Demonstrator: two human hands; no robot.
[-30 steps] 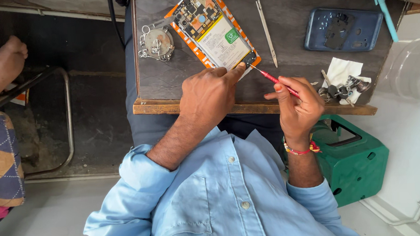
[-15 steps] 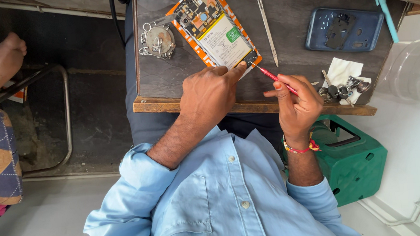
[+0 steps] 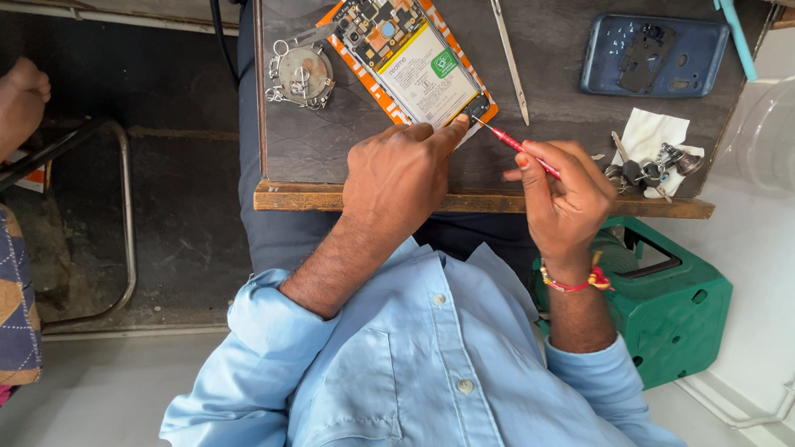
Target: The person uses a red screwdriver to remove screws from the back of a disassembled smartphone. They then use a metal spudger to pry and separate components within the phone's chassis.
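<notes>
An opened phone (image 3: 407,48) with an orange frame lies on the dark worktop (image 3: 546,70), its circuit board and battery exposed. My left hand (image 3: 398,171) rests on the near corner of the phone, fingers pressing it down. My right hand (image 3: 560,192) grips a thin red-handled screwdriver (image 3: 514,143). Its tip touches the phone's near right corner, beside my left fingertips.
A round metal tool (image 3: 298,70) lies left of the phone, a slim metal pry stick (image 3: 509,59) to its right. A blue phone back cover (image 3: 654,54) and a white cloth with small parts (image 3: 652,151) sit further right. A green stool (image 3: 673,301) stands below the worktop.
Both hands stay at the phone's near corner; the screwdriver has shifted only slightly.
</notes>
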